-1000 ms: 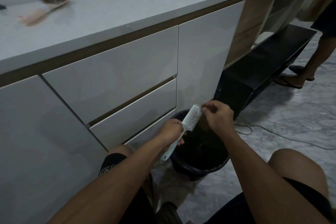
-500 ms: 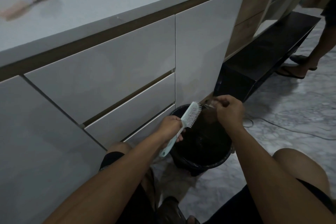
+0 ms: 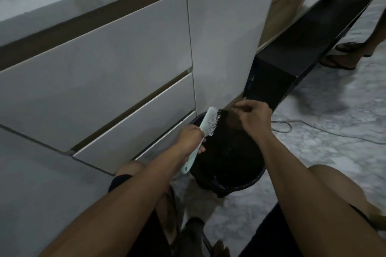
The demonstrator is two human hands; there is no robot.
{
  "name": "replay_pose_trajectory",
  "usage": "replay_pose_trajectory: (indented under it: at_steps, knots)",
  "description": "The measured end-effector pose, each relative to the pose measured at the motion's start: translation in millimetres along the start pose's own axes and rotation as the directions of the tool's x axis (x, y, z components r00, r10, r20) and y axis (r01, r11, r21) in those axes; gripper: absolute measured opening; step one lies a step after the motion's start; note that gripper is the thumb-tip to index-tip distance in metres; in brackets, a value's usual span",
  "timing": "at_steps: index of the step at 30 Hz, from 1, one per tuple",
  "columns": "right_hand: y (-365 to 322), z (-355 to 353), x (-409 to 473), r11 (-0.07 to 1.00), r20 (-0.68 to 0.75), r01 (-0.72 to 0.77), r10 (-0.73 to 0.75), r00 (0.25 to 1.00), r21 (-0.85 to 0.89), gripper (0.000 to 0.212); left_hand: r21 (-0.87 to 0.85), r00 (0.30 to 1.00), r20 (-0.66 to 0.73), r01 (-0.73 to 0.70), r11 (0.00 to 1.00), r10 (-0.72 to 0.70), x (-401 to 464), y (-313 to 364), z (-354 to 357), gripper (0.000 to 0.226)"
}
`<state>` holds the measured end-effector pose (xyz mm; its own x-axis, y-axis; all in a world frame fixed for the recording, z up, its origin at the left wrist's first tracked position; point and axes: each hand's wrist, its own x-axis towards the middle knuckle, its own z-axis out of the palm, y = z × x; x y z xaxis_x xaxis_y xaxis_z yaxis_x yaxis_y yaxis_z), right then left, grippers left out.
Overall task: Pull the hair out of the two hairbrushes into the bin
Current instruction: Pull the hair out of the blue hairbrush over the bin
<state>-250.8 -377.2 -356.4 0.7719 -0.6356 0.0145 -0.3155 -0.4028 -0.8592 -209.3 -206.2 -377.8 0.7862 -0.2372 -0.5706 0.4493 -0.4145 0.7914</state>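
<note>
A: Head cam, what's up w/ the left hand (image 3: pixel 191 139)?

B: It's wrapped tight round the handle of the mint green hairbrush (image 3: pixel 200 134). Fingers curled shut on it. The brush leans up and to the right, w/ its white pins pointing right, over the bin.

A: And the bin?

B: Black round bin (image 3: pixel 258 175), sitting on the marble floor (image 3: pixel 334 152), just beside the white cabinet (image 3: pixel 104 81). It's dark inside, so I can't tell what's in there.

A: Right hand (image 3: pixel 253 119)?

B: It's above the far side of the bin, a bit apart from the brush pins. Thumb and fingertips are pinched together. Prob. a bit of hair in the pinch, but it's too thin and blurry to be sure.

A: Anything else?

B: The person's knees are bent, one each side of the bin. A thin cable (image 3: pixel 313 129) lies on the floor at the right. A long black bench (image 3: pixel 309 33) runs along the wall past the cabinet. Another person's foot in a sandal (image 3: pixel 339 63) stands by it, top right.
</note>
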Motion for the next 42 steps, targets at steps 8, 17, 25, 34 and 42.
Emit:
replay_pose_trajectory:
  at_steps: [8, 17, 25, 34, 42]
  knots:
    - [34.8, 32.2, 28.4, 0.979, 0.081, -0.204, 0.204, 0.976, -0.017, 0.021, -0.006, 0.998, -0.032, 0.047, 0.999, -0.047, 29.3, 0.7, -2.6, 0.010]
    - [58.6, 47.6, 46.4, 0.935, 0.095, -0.353, 0.349, 0.932, 0.029, 0.036, 0.003, 0.999, -0.002, 0.050, 0.999, -0.050, 42.4, -2.5, 0.7, 0.007]
    - [64.1, 45.7, 46.9, 0.891, 0.170, -0.445, 0.426, 0.889, 0.090, 0.052, 0.009, 0.999, 0.006, 0.039, 0.999, -0.040, 39.1, 3.1, -2.9, 0.008]
    - [64.6, 36.5, 45.5, 0.917, 0.118, -0.399, 0.398, 0.910, -0.016, 0.045, 0.016, 0.999, 0.025, 0.028, 0.999, -0.029, 33.9, 4.8, -1.8, 0.010]
    - [61.1, 27.6, 41.0, 0.940, 0.079, -0.322, 0.331, 0.940, -0.110, 0.040, 0.027, 1.000, 0.021, 0.015, 1.000, -0.015, 28.6, 6.0, -2.4, 0.007]
